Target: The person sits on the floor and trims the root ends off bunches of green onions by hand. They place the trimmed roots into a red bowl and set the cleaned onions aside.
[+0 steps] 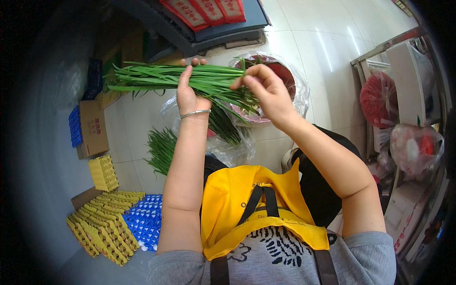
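Observation:
My left hand (192,94) grips a long bunch of green garlic chives (153,76) around its middle, thumb across the top. The leaf tips point to the left and the stem ends to the right. At the stem ends is my right hand (272,94), its thumb and fingertips pinched together against the stalks; whether it holds a single stalk is too small to tell. Beneath the bunch stands a red tub (285,76) lined with a clear plastic bag, with plant scraps in it. More chives (224,124) lie on clear plastic, and another pile (160,149) shows beside my left forearm.
Stacked yellow egg trays (103,224) and blue egg trays (144,221) stand at the lower left, near a cardboard box (94,124). A dark platform (231,30) bears red packages (210,12). On the right, a shelf rack (388,46) holds plastic bags (415,148).

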Motion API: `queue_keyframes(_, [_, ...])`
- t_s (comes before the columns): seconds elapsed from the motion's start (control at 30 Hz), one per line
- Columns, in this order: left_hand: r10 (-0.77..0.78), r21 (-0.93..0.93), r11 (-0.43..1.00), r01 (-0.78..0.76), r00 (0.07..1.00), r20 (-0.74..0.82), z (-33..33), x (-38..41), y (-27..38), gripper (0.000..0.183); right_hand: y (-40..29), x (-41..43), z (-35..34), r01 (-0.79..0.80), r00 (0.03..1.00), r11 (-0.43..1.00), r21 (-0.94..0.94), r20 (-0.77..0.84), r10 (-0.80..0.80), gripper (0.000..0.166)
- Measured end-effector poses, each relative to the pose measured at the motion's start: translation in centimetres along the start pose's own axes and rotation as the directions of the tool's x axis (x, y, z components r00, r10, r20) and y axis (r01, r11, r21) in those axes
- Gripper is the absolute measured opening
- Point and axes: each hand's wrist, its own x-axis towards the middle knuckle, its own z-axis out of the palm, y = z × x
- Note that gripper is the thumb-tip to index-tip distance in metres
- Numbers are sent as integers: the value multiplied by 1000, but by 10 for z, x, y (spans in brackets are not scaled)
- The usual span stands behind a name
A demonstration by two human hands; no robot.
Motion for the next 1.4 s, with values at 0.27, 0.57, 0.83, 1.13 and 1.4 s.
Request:
queue_keyframes(0.27, [102,-98,989,-113,989,-109,-15,15,32,19,2,3,-39,-126,982,992,22,-141,128,14])
queue_keyframes(0.57, [124,-120,984,-128,991,-47,-8,11,35,22,9,-1,-51,206,956,386,-899,101,-275,21])
queue_keyframes(0.83, [50,-133,991,-27,983,174,-2,1,28,27,-18,3,-28,339,926,698,-631,91,-367,62])
queue_keyframes(1.13, [-74,-53,992,113,872,483,11,-14,16,59,-20,8,-31,-25,997,966,-257,63,43,21])
queue_keyframes(1.4, [-95,-93,981,172,835,542,15,-13,14,63,-20,6,-34,-114,988,951,-287,71,139,25])
